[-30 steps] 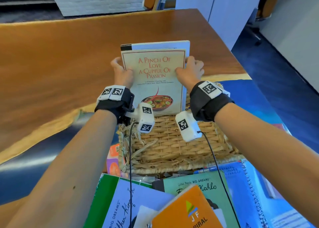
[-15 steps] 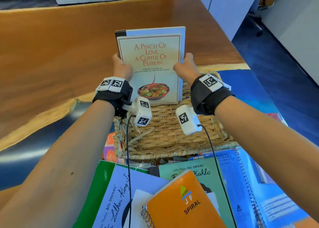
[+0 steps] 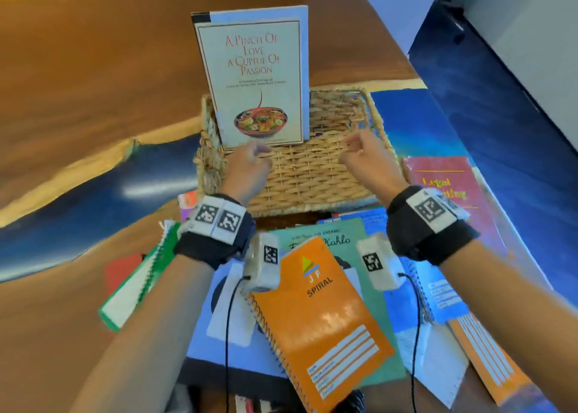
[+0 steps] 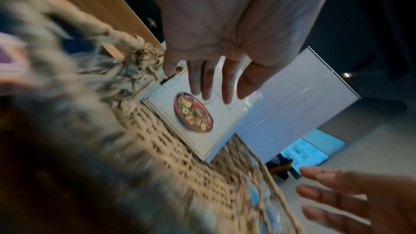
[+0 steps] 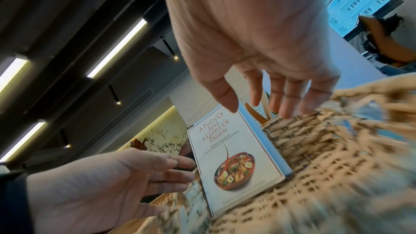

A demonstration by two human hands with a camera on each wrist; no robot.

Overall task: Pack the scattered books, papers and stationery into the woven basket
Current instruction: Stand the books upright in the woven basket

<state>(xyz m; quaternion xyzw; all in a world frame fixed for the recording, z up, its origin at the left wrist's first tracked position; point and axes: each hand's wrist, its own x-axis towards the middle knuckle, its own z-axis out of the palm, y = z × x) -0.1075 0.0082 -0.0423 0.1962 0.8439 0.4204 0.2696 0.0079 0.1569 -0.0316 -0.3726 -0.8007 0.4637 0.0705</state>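
Standing upright in the woven basket (image 3: 312,168), long axis vertical, cookbook (image 3: 253,78); left hand (image 3: 250,162), right hand (image 3: 362,150) relaxed, empty.

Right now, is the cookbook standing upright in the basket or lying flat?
Upright: the cookbook stands on its lower edge inside the woven basket, neither hand holding it.

The woven basket (image 3: 300,175) is rough, dry straw-coloured wicker. The cookbook (image 3: 253,78) has a smooth paper cover. The bench (image 3: 78,68) is polished, glossy wood.
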